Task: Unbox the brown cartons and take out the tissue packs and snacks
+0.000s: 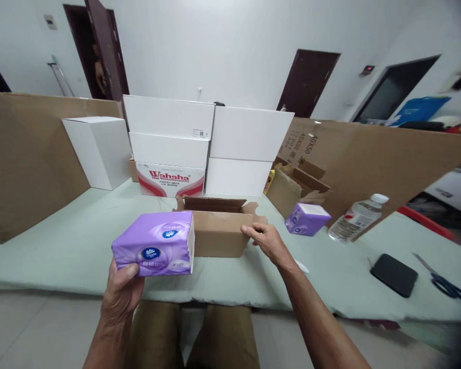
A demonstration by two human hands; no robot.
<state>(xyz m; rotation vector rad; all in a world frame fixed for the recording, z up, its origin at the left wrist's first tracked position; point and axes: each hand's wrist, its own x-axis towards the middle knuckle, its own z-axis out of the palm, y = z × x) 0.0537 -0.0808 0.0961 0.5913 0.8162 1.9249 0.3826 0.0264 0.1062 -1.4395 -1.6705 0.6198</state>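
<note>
My left hand [121, 289] grips a purple pack of tissues [157, 238] from below, with the thumb on its front side. The pack is held up in front of the left end of an open cardboard box [221, 236] and hides part of it. With thumb and fingers, my right hand [271, 243] pinches the box at its right front edge, by the opened flap. The inside of the box is mostly out of sight behind its front wall.
To the right are a second tissue pack [308, 219], a water bottle [357, 218], a black phone-like slab [394, 274] and scissors [443, 284]. Another open cardboard box [288, 189] stands behind them. White boxes [249, 154] rise at the back, and cardboard walls [372, 159] flank the table.
</note>
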